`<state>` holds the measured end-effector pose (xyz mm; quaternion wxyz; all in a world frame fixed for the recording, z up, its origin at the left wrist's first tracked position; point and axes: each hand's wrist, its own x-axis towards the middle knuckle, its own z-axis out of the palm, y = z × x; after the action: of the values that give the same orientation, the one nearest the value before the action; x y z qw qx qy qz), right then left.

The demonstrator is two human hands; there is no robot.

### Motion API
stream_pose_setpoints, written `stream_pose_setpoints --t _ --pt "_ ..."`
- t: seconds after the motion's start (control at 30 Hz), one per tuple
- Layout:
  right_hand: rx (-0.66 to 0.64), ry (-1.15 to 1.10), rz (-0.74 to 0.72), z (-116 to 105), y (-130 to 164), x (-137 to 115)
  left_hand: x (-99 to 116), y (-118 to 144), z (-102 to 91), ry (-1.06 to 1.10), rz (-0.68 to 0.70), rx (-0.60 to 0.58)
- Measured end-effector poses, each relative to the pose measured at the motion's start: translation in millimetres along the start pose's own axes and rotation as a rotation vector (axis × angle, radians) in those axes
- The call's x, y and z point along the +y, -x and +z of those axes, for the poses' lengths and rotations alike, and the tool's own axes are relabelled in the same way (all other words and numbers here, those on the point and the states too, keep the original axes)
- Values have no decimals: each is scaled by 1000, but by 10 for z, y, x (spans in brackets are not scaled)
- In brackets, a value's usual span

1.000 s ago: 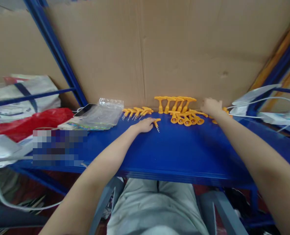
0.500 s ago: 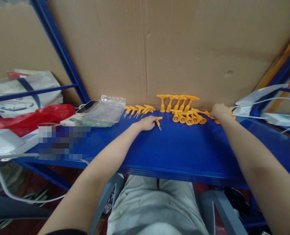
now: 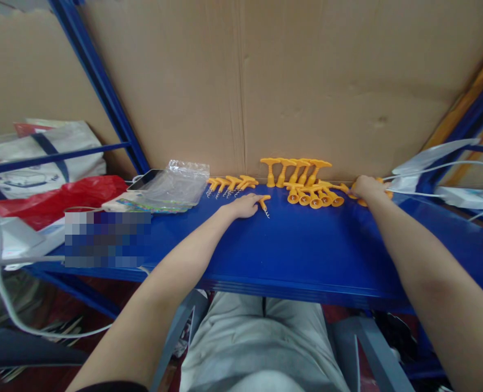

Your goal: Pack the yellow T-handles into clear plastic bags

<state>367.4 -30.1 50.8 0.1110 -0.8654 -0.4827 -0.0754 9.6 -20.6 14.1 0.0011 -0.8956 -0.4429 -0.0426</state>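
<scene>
My left hand (image 3: 246, 206) is closed on the yellow handle of a corkscrew (image 3: 263, 203), whose metal spiral points down toward the blue tabletop. Several matching corkscrews (image 3: 229, 183) lie behind that hand, spirals facing forward. My right hand (image 3: 366, 188) is curled down among yellow plastic pieces (image 3: 362, 201) at the right; its fingertips are hidden, so what they grip cannot be made out. Between the hands, several assembled yellow corkscrews (image 3: 292, 173) stand upright at the back. In front of them, others (image 3: 315, 202) lie with their bell-shaped open ends toward me.
Clear plastic bags (image 3: 176, 185) and a dark phone (image 3: 146, 178) lie left on the blue table (image 3: 290, 256). Beyond are a red bag (image 3: 74, 197) and a cloth bag (image 3: 49, 155). White cables (image 3: 449, 166) run at the right. A cardboard wall (image 3: 298, 81) closes off the back.
My right hand has shifted slightly among the yellow pieces, and more yellow shows around it. My left hand and its corkscrew have stayed in place.
</scene>
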Motion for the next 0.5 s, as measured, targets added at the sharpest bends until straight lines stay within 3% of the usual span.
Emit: stream_pose_setpoints --t 0.07,0.27,0.5 --pt "-29 -12 28 -132 98 -44 41 30 -37 -22 -22 -12" --pt "118 -226 -79 -435 291 -240 250 127 -150 -177 -135 -47" --pt "161 -402 -448 -379 411 -534 343 150 -209 -156 -182 -38"
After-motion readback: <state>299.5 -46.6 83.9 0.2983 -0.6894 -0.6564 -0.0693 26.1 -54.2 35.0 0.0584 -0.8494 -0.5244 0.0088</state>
